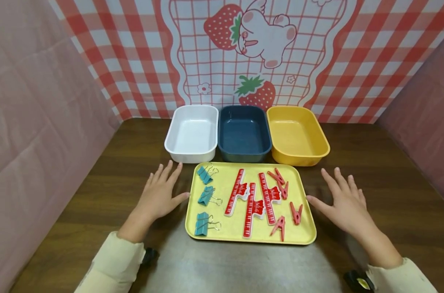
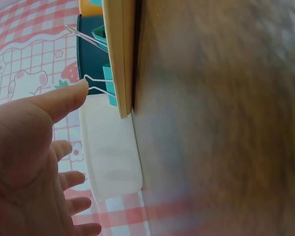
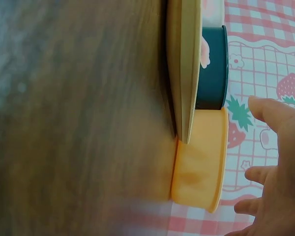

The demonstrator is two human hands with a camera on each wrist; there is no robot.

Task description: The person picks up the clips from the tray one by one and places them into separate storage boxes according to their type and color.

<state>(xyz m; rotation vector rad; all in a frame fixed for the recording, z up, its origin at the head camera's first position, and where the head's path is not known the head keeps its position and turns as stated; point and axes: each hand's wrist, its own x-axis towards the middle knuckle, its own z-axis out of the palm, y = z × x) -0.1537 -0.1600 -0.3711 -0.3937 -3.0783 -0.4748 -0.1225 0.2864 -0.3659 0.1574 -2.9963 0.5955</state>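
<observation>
My left hand [image 1: 159,197] is at the left side of a yellow tray [image 1: 222,236], fingers spread and holding nothing. On the other side my right hand [image 1: 346,205] is spread too, its thumb near the tray's right edge. Teal binder clips [image 1: 206,195] lie in a column at the tray's left. In the middle are three red-and-white ruler-shaped clips [image 1: 249,211], set at a slant. Several small red clothespins [image 1: 296,213] are scattered over the right part. The left wrist view shows a binder clip [image 2: 109,84] beyond the thumb.
Behind the tray stand a white bin [image 1: 192,156], a dark blue bin [image 1: 244,156] and a yellow bin [image 1: 302,160], side by side with nothing in them. A red checked cloth [image 1: 134,61] hangs at the back. Pink cloth walls [image 1: 42,122] flank the wooden table [image 1: 97,195].
</observation>
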